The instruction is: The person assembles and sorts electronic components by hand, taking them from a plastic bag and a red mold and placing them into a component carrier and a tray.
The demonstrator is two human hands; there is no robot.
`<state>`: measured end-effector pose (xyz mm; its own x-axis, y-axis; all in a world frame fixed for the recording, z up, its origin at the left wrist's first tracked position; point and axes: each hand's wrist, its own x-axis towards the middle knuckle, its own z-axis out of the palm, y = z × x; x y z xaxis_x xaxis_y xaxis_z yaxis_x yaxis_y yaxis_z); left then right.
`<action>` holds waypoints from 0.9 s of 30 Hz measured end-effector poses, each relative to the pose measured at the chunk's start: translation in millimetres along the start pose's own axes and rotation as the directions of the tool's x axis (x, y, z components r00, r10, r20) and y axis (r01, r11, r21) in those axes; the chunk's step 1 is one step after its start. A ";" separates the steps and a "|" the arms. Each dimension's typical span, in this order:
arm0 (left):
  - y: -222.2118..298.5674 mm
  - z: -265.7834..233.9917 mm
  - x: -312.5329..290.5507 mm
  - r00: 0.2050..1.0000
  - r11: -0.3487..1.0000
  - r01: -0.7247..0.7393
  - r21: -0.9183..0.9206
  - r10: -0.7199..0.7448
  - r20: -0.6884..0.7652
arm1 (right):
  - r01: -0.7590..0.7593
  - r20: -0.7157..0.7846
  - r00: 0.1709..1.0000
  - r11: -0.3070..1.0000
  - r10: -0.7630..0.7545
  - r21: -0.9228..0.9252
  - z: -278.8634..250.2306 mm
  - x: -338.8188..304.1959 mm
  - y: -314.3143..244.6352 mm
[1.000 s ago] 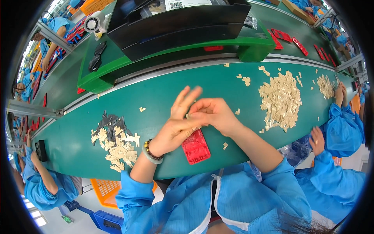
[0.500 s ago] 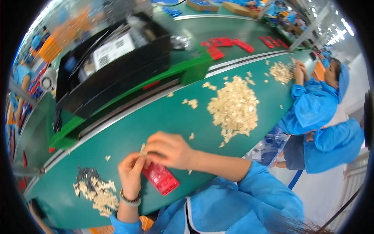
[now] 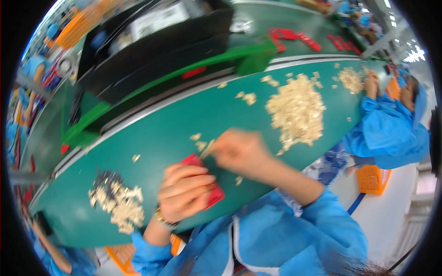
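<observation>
My left hand [image 3: 184, 191] is closed over a flat red plastic casing [image 3: 214, 195], its fingers lying across the casing and hiding much of it. Just to the right, my right hand [image 3: 241, 151] is blurred, with its fingers pinched on a small cream-coloured piece [image 3: 208, 149] beside the casing's far end. A couple of loose cream pieces [image 3: 195, 137] lie on the green table close to those fingertips. Another stray piece [image 3: 239, 180] rests under my right wrist.
A big heap of cream pieces [image 3: 297, 110] is at right; a smaller pile [image 3: 124, 207] with dark grey bits lies at left. Beyond stands a black bin [image 3: 156, 53] on a green-edged shelf [image 3: 184, 76]. A co-worker in blue [image 3: 386, 129] sits at right. Red parts [image 3: 294, 37] lie farther back.
My hands were together at the casing's far end; now they are apart. The left lies over the casing, and the right has moved rightward with a cream piece. The whole view has shifted.
</observation>
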<state>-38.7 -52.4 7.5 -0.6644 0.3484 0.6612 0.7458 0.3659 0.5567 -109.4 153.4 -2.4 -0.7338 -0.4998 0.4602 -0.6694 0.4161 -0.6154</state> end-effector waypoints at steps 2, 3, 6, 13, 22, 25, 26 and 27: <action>3.8 -1.9 2.1 0.998 0.998 -0.051 0.046 0.052 -0.025 | -0.186 -0.090 0.981 0.954 0.169 -0.234 -20.9 -4.2 44.6; -1.1 0.1 -2.4 0.999 0.997 -0.012 0.076 0.015 -0.033 | -0.253 -0.063 0.968 0.942 0.245 -0.219 -29.8 -8.7 47.4; -12.8 4.2 -12.6 0.997 0.985 0.026 0.169 -0.014 -0.071 | -0.258 0.133 0.957 0.966 0.257 -0.012 -35.4 -0.9 8.8; -11.1 -0.2 -19.9 0.967 0.860 -0.218 0.461 0.256 -0.019 | 0.038 0.422 0.894 0.963 -0.152 0.268 -4.4 18.0 -24.8; -3.0 -0.6 -17.2 0.964 0.758 -0.214 0.616 0.264 0.009 | 0.197 0.323 0.915 0.967 -0.240 0.161 -2.9 20.4 -28.0; -3.0 -0.2 -16.9 0.966 0.738 -0.190 0.647 0.259 -0.012 | 0.292 0.264 0.913 0.950 -0.312 0.112 -2.2 20.6 -29.3; -1.8 0.3 -16.0 0.973 0.748 -0.162 0.644 0.231 -0.024 | 0.295 0.261 0.914 0.950 -0.311 0.101 -3.2 19.6 -29.6; -0.9 0.5 -14.6 0.978 0.757 -0.134 0.640 0.204 -0.037 | 0.318 0.276 0.905 0.946 -0.324 0.067 -4.3 17.7 -30.5</action>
<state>-29.7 -57.4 -2.9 -0.4962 0.3839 0.7787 0.6225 0.7826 0.0109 -102.5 135.2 27.3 -0.4149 -0.7967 0.4395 -0.8587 0.1832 -0.4786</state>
